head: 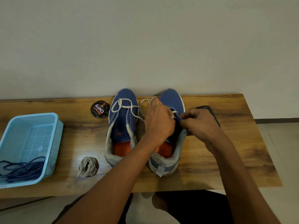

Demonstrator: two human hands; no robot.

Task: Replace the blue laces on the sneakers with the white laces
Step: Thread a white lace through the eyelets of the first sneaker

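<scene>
Two blue sneakers stand side by side on the wooden table (226,159), toes to the wall. The left sneaker (123,125) has no lace in its eyelets. A white lace (129,109) trails from the right sneaker (171,101) across the left one's toe. My left hand (159,122) pinches this white lace over the right sneaker's eyelets. Facing it, my right hand (200,123) grips the right sneaker's eyelet flap. A second white lace (88,166) lies coiled near the front edge. The blue laces (21,169) lie in the light blue basket (53,143).
A round shoe polish tin (100,109) sits left of the sneakers near the wall. A dark flat object (210,110) lies behind my right hand. The table's front edge runs just above my lap; the wall is close behind the toes.
</scene>
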